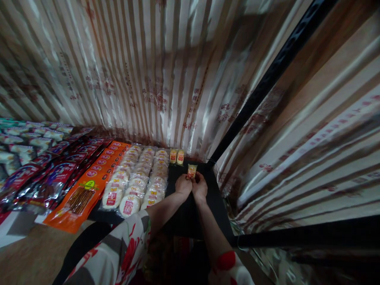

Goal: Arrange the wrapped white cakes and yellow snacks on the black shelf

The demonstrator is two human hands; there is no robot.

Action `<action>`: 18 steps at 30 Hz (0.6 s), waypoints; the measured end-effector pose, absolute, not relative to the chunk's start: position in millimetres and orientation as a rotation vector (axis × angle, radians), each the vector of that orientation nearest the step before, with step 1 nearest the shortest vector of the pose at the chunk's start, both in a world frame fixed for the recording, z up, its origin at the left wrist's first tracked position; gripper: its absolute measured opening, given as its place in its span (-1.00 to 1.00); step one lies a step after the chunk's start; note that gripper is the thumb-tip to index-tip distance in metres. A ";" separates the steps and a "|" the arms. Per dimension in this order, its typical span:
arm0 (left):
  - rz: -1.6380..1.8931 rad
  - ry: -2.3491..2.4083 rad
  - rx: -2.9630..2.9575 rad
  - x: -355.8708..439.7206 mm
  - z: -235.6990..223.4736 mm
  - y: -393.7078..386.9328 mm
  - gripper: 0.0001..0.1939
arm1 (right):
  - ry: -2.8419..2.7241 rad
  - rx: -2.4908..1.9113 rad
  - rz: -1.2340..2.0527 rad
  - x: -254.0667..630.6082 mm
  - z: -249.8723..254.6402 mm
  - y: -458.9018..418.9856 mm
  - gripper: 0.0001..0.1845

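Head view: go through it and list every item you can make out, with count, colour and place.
Small packet: one, yellow and red, at the hands
Paired small packets: two, yellow and red, side by side near the back edge
Black surface: one, under the goods
Round packs: many, white with red labels, left of the hands
Orange packaging: at least one piece, left of the round packs
Dark red packets: several, further left
White packs: many, far left
Sheeting: pale and brown stripes, behind and right
Black bars: at least two, right
Floor: brown, lower left
Sleeves: two, white with red print
Left hand, right hand: fingers at the small packet's lower end
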State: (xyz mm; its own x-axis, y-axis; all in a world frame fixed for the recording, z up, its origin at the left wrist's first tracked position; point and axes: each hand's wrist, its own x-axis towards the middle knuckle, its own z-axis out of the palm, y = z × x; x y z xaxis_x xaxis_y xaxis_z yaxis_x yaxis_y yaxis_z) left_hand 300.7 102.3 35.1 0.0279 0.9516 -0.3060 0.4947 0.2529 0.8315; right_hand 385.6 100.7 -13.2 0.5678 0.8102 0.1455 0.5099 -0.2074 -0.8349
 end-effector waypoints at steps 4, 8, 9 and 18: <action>0.648 1.581 1.399 306.1 31.9 113.4 -0.71 | -1.078 -1.823 0.392 389.8 -17.7 115.8 -0.57; 0.656 1.570 1.397 310.6 27.9 125.0 -0.70 | -1.061 -1.813 0.363 392.2 -20.3 128.4 -0.59; 0.659 1.573 1.398 311.5 27.1 127.8 -0.70 | -1.063 -1.820 0.359 392.7 -20.4 131.3 -0.59; 0.727 1.527 1.430 316.5 25.0 147.8 -0.69 | -1.074 -1.848 0.360 397.9 -17.6 156.4 -0.60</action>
